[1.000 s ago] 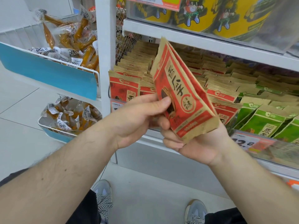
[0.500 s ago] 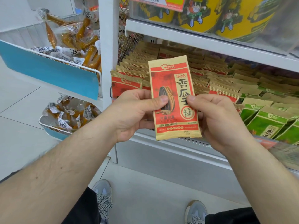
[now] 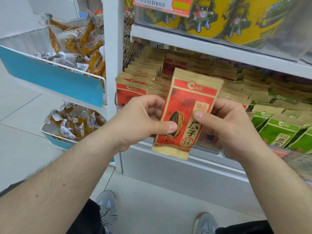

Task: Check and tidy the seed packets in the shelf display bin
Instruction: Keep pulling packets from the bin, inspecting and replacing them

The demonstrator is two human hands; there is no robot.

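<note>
Held in front of a white shop shelf, a red and kraft-brown paper seed packet (image 3: 185,114) printed with a dark sunflower seed stands nearly upright, its top leaning slightly to the right, face toward the camera. The left hand (image 3: 143,122) pinches the packet's left edge, thumb pressed on the printed seed and the other fingers curled behind. The right hand (image 3: 231,125) pinches the right edge the same way, thumb on the front beside the yellow label strip, fingers hidden behind the paper. Both forearms reach in from the bottom corners.

Behind the packet, the clear-fronted shelf display bin (image 3: 209,149) holds rows of matching red and brown seed packets (image 3: 143,78) standing on edge, packed front to back. To their right, in the same shelf level, stand green and brown seed packets (image 3: 278,130). On the shelf above sit yellow cartoon-printed tubs (image 3: 236,19), with an orange price tag (image 3: 162,5) hanging at the shelf's top left. Left of the white upright post, two white wire baskets with blue fronts (image 3: 55,78) hold clear-wrapped orange-brown snack sticks (image 3: 81,44). Below, two grey sneakers (image 3: 106,200) stand on a pale tiled floor.
</note>
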